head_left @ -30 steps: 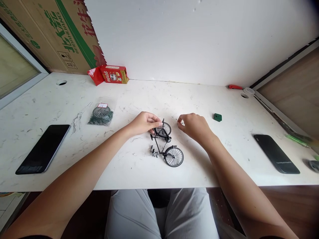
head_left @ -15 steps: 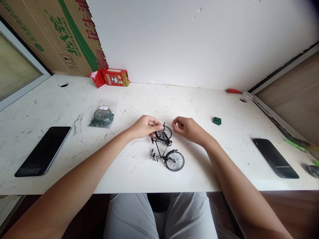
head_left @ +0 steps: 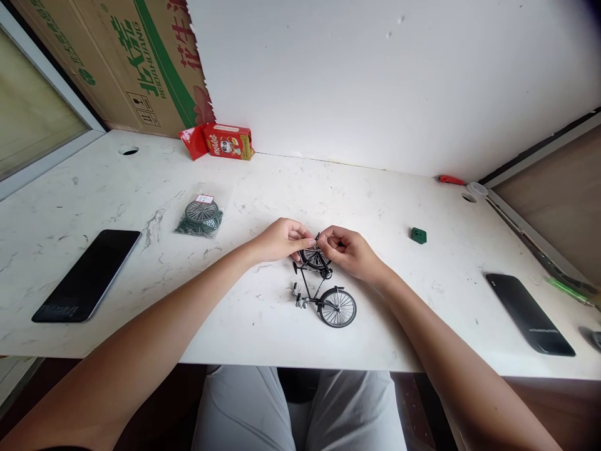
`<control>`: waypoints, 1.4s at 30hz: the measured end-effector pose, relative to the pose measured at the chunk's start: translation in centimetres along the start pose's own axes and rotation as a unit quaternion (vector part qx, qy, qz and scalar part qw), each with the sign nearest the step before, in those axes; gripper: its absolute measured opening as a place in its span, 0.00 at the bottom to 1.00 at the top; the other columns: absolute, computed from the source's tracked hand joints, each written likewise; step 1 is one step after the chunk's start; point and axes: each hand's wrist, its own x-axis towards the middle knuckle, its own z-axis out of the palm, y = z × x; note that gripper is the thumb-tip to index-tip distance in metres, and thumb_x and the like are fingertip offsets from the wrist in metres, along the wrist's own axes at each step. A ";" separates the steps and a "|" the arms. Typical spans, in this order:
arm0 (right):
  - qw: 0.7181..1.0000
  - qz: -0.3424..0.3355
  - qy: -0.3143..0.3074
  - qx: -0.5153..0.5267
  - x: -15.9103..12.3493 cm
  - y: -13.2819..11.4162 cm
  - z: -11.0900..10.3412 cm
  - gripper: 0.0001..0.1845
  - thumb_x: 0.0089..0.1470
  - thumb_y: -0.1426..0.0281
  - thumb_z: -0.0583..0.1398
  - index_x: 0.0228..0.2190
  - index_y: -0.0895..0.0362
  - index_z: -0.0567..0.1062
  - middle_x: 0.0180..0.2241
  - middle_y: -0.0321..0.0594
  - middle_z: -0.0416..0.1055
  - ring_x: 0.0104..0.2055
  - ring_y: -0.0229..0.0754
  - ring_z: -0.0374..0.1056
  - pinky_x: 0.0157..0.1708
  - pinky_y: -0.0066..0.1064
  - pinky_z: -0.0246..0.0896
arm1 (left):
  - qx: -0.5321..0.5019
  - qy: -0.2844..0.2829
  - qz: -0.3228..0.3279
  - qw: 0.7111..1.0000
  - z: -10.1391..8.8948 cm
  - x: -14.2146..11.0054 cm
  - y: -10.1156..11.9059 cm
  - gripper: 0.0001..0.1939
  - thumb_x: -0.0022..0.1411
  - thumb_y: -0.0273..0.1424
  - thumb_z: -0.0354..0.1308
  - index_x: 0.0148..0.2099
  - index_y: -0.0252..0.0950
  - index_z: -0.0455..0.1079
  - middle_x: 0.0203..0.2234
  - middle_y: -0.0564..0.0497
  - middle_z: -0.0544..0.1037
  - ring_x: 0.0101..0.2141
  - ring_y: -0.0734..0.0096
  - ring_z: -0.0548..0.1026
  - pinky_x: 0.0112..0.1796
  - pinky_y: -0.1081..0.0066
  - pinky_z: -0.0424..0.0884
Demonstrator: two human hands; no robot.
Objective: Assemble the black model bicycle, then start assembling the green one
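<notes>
A small black model bicycle (head_left: 311,282) lies on its side on the white table, its front wheel (head_left: 339,307) toward me. Its rear wheel (head_left: 315,255) is partly covered by my fingers. From the left, my left hand (head_left: 288,239) pinches the bicycle at the rear wheel, thumb on top. My right hand (head_left: 346,249) is closed at the same wheel from the other side, thumb and forefinger pressed together close to the left thumb. Whether a tiny part sits between the right fingertips is hidden.
On the left are a black phone (head_left: 87,275) and a clear bag of green parts (head_left: 201,213). A red box (head_left: 230,141) stands at the back. To the right lie a small green block (head_left: 418,235), a dark phone-shaped object (head_left: 529,314) and a red item (head_left: 451,180).
My right hand has moved left onto the rear wheel, its fingertips now by the left thumb. The left hand keeps its pinch. The whole view has shifted and tilted slightly.
</notes>
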 end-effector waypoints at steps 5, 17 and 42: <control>1.000 0.001 -0.020 0.005 -0.1 -0.4 -0.1 0.15 0.67 0.55 0.60 0.39 0.55 0.73 0.25 0.30 0.61 0.26 0.35 0.51 0.27 0.31 0.46 | -0.001 -0.014 0.006 1.000 -0.2 0.2 -0.5 0.11 0.69 0.35 0.66 0.45 0.31 0.78 0.34 0.46 0.83 0.23 0.76 0.78 0.25 0.75 0.73; 0.999 -0.031 -0.015 -0.014 -0.3 -0.1 0.0 0.11 0.69 0.59 0.60 0.41 0.54 0.73 0.23 0.26 0.51 0.25 0.34 0.45 0.25 0.30 0.44 | -0.039 -0.019 -0.022 0.999 -0.3 0.1 0.7 0.07 0.69 0.28 0.66 0.45 0.28 0.79 0.34 0.45 0.84 0.21 0.78 0.78 0.24 0.77 0.73; 0.993 -0.025 -0.008 -0.112 -1.1 -1.6 -1.1 0.16 0.67 0.55 0.61 0.40 0.54 0.80 0.22 0.28 0.50 0.24 0.35 0.44 0.24 0.31 0.43 | -0.036 -0.040 -0.010 0.998 -0.8 0.1 0.1 0.16 0.64 0.39 0.71 0.45 0.31 0.80 0.37 0.43 0.85 0.24 0.75 0.78 0.27 0.74 0.74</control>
